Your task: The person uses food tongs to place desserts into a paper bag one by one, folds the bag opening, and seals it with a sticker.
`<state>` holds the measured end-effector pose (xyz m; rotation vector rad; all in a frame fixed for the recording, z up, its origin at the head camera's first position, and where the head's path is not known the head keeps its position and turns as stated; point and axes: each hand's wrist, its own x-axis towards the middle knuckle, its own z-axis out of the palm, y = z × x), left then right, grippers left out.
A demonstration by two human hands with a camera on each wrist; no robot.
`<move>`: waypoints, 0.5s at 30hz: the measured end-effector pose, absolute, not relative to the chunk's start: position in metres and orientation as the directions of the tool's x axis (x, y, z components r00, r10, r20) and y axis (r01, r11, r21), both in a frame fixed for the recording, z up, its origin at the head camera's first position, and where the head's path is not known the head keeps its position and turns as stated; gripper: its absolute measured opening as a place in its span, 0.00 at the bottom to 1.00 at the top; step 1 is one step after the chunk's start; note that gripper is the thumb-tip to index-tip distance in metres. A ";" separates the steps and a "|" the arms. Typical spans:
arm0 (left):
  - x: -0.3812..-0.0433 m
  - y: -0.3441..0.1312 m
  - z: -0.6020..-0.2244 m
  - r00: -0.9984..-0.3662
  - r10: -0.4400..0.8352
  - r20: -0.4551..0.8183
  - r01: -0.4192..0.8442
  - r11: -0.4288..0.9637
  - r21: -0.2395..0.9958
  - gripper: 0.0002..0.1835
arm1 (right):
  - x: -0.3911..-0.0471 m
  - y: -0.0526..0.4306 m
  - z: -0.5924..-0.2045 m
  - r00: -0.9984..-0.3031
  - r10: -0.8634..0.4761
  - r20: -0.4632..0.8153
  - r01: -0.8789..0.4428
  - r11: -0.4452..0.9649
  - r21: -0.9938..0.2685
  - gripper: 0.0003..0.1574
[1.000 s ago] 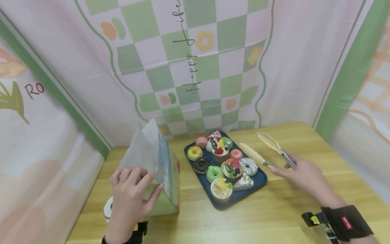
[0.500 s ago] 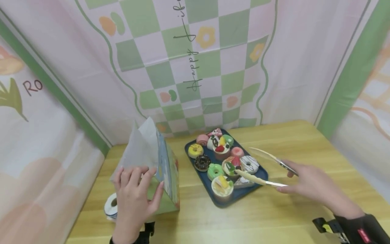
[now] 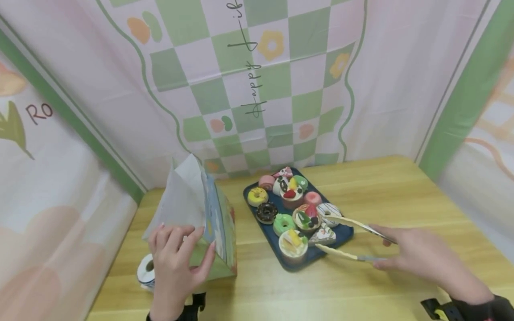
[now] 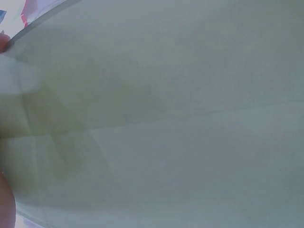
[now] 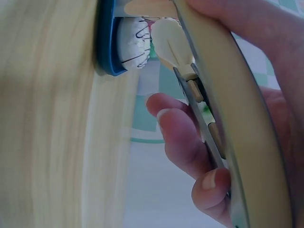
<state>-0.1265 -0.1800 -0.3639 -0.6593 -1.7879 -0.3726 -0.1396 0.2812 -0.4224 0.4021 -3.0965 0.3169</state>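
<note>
My left hand grips the near top edge of a standing paper bag, fingers bent over the rim. Its mouth gapes, and pale paper fills the left wrist view. My right hand holds a pair of tongs with cream-coloured tips, spread apart over the right side of a dark blue tray. One tip overlaps the white striped donut; the other is near the front edge of a triangular cake slice. The slice lies between the two tips in the head view.
Also on the tray are a fruit tart, a fruit cup, a green donut, a chocolate donut, a yellow donut and several other sweets. A white roll stands left of the bag. A printed curtain hangs behind the table.
The tongs moved from beyond the tray's right edge, forward and left, down over its right side near the cake slice. The left hand stays on the bag's edge.
</note>
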 end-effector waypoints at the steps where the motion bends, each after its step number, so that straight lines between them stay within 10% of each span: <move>1: -0.126 -0.180 -0.364 -0.203 0.246 0.948 0.608 0.790 -0.074 0.20 | -0.138 0.281 -0.423 -0.968 -0.250 0.021 -0.248 0.946 -0.207 0.59; 15: -0.129 -0.169 -0.355 -0.229 0.295 0.928 0.602 0.792 -0.103 0.19 | -0.132 0.277 -0.436 -0.964 -0.265 0.035 -0.266 0.939 -0.217 0.55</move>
